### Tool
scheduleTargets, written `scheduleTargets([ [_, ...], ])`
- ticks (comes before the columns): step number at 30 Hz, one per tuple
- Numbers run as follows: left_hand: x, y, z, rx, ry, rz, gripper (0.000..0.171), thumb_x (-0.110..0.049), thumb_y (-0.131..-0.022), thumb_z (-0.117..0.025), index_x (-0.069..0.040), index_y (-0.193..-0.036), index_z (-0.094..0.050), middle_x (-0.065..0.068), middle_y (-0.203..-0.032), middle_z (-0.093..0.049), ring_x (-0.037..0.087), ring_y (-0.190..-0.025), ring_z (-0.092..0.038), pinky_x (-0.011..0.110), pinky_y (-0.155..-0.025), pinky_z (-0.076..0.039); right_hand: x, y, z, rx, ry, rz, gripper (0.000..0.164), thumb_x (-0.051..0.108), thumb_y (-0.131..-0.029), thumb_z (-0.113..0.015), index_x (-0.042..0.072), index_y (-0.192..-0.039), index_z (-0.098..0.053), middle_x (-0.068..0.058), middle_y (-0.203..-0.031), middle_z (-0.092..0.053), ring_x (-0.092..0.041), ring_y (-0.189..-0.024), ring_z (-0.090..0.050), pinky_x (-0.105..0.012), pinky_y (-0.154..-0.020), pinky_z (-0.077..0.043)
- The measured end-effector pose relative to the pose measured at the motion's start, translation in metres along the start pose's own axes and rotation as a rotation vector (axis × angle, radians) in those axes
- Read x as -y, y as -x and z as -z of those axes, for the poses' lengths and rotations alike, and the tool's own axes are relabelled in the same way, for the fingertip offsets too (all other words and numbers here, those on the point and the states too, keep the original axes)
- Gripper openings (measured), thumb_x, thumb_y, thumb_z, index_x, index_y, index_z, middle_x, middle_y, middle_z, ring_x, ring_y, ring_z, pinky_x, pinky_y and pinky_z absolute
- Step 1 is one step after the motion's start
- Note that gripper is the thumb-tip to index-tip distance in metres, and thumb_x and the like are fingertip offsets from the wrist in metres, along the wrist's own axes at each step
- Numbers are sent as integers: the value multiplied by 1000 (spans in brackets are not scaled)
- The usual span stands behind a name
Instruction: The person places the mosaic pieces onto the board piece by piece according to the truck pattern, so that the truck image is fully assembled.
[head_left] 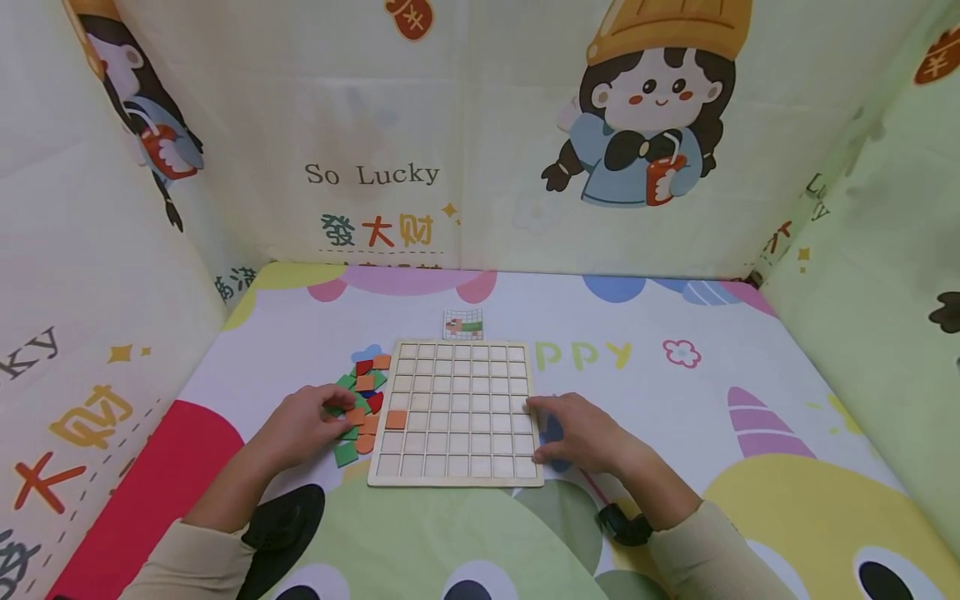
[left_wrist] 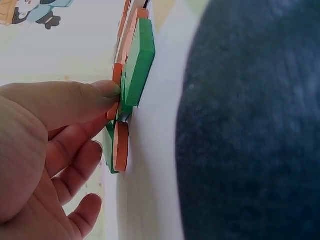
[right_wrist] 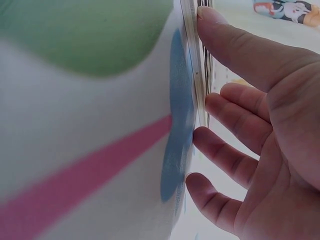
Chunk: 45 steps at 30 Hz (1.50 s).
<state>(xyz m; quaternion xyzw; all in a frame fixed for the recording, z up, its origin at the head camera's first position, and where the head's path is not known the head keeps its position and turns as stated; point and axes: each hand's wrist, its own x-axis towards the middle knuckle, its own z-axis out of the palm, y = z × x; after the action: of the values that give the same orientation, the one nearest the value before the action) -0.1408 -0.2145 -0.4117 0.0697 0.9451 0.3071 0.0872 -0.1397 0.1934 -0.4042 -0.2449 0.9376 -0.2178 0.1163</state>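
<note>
A wooden grid board (head_left: 459,415) lies on the table, with one orange square tile (head_left: 396,420) in a cell of its left column. Left of it is a loose pile of red, green, orange and blue pieces. My left hand (head_left: 309,422) is over this pile, thumb and index finger pinching an orange tile (left_wrist: 117,72) among green tiles (left_wrist: 141,62). Just below the fingers stands a rounded orange piece (left_wrist: 121,146) in the left wrist view. My right hand (head_left: 581,433) rests along the board's right edge, thumb and fingertips touching it, fingers loosely extended.
A small picture card (head_left: 463,324) with a coloured grid pattern lies just behind the board. The printed tablecloth (head_left: 637,383) covers the table, and printed cloth walls (head_left: 495,158) stand at the back and both sides.
</note>
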Motion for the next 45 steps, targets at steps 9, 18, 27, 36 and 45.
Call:
scheduleTargets([
  [9,1,-2,0,-3,-11,-12,33,-17,-84,-80,-3,-112,-69,8,-105,-67,30,-102,-57,41,-79,-56,1,0,0,4,-6,-14,71,27,-78,-87,5,-139,-57,-15,-131,-60,-36,-121,-53,-50,-100,-43],
  [18,-8,-1,1,-13,-2,-44,36,-19,-86,-79,-1,-115,-68,9,-107,-68,33,-106,-57,45,-83,-56,1,0,0,5,-14,-17,72,28,-78,-87,5,-139,-57,-16,-131,-60,-36,-122,-52,-51,-101,-43],
  [27,-24,-6,-3,33,21,-63,33,-20,-87,-79,-3,-114,-69,4,-104,-67,28,-104,-56,44,-86,-54,-2,0,-1,12,-24,-20,73,29,-79,-86,6,-141,-56,-15,-133,-59,-37,-125,-50,-51,-101,-43],
  [36,-29,-11,-10,58,39,-126,27,-18,-88,-78,-6,-110,-69,0,-101,-66,23,-100,-58,45,-88,-52,-2,0,-1,10,-19,-13,72,28,-79,-86,5,-140,-56,-16,-132,-59,-37,-124,-51,-50,-101,-43],
  [45,-36,-17,-19,56,30,-215,25,-12,-87,-78,-4,-109,-70,-2,-99,-65,18,-88,-55,36,-77,-51,-2,0,-1,10,-22,-3,73,29,-78,-86,4,-140,-56,-16,-133,-59,-37,-124,-51,-51,-102,-43],
])
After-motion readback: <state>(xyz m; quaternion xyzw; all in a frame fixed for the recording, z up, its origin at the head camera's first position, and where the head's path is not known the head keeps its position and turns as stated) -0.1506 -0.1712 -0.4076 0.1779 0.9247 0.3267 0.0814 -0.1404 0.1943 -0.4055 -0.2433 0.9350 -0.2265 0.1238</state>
